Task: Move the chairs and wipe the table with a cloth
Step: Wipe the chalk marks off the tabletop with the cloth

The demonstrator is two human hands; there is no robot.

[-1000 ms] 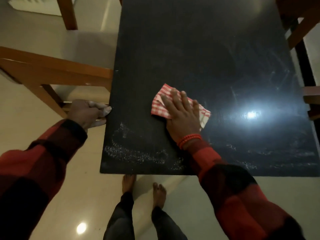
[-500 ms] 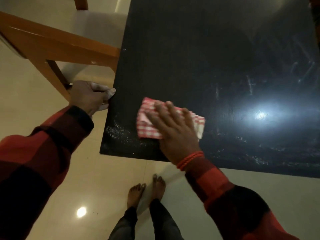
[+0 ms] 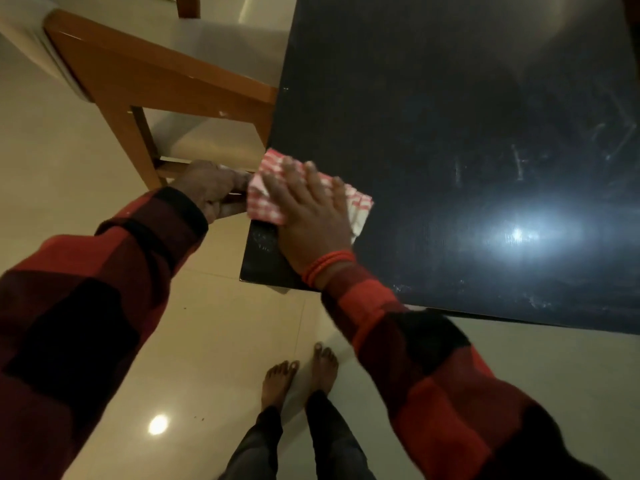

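Observation:
My right hand [image 3: 311, 216] presses flat on a red-and-white checked cloth [image 3: 265, 197] at the left edge of the black table [image 3: 450, 116], near its front left corner. The cloth hangs slightly over that edge. My left hand [image 3: 207, 185] is cupped just off the edge, fingers curled, touching the cloth; whether it holds anything is hidden. A faint patch of white dust [image 3: 263, 240] lies on the table under my right wrist. A wooden chair [image 3: 156, 74] with a pale seat stands against the table's left side, just beyond my left hand.
Glossy beige floor tiles [image 3: 104, 168] surround the table. My bare feet [image 3: 298, 372] stand just in front of the table's front edge. Streaks and a bright lamp reflection [image 3: 516, 233] show on the right part of the tabletop.
My right hand has slid the cloth left across the table's front part to the left edge, meeting my left hand. The dusty patch near the corner has shrunk. The view has shifted right.

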